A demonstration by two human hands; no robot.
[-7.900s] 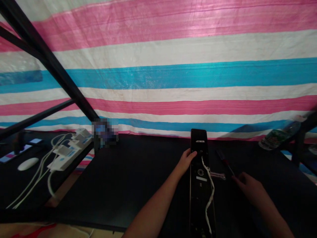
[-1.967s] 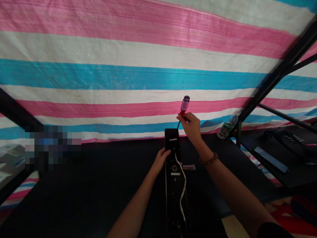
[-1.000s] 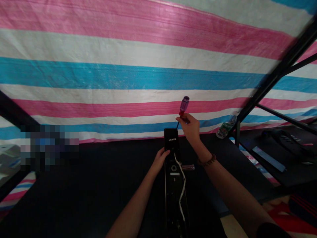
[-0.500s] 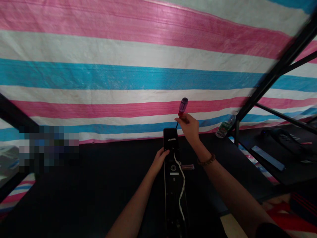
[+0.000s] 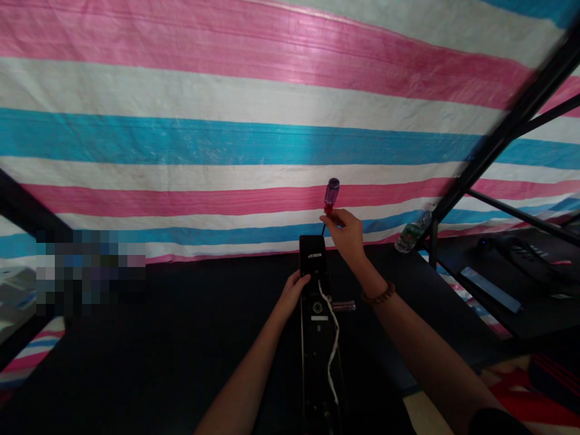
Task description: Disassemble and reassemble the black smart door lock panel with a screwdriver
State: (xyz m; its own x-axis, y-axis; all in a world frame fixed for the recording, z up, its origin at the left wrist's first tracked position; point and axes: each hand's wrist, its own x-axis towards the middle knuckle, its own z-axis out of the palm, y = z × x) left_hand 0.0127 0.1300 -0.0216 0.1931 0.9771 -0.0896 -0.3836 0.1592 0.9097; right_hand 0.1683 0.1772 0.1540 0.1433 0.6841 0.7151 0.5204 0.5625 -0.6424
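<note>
A long black panel (image 5: 312, 350), which looks like an electronic door lock's body, lies lengthwise in front of me. A white cable (image 5: 336, 338) runs down its face, past a round fitting and a small white label. My left hand (image 5: 294, 293) grips the panel's left edge, thumb on its face. Above the far right corner, my right hand (image 5: 347, 232) pinches a screwdriver (image 5: 332, 193) near the base of its purple and red handle. The shaft points down to the panel's far end; its tip is hard to make out. A shiny handle-like piece (image 5: 344, 306) sticks out on the panel's right.
The panel rests on a black table (image 5: 181, 338). A water bottle (image 5: 413, 231) leans by the black frame post (image 5: 493, 151) at right. Beyond it are a flat bluish bar (image 5: 490, 290) and dark cables. Striped sheeting (image 5: 226, 139) hangs behind; a blurred-out patch covers the left.
The screwdriver's handle has tilted slightly left, now more upright, and my right fingers have shifted a little with it. My left hand and the panel stay put.
</note>
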